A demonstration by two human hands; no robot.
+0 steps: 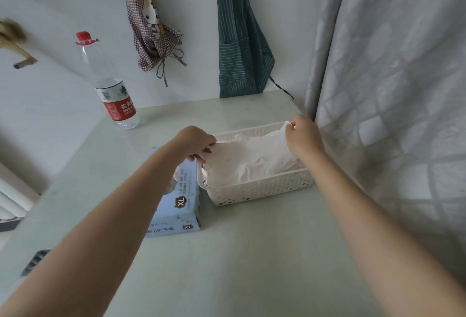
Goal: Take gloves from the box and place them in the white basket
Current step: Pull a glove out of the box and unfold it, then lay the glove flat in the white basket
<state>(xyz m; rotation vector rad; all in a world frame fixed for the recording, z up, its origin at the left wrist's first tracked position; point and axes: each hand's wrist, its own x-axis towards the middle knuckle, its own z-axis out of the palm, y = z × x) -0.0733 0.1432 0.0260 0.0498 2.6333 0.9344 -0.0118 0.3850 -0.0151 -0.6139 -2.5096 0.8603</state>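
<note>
A white perforated basket stands on the pale green table, right of a light blue glove box marked XL. A white glove is stretched across the basket's top. My left hand pinches the glove's left end over the basket's left rim. My right hand pinches its right end above the basket's far right corner. More white glove material lies inside the basket beneath it. My left forearm covers part of the box and its opening.
A clear water bottle with a red cap and label stands at the table's back left. Two aprons hang on the wall behind. A grey patterned curtain hangs close along the table's right side.
</note>
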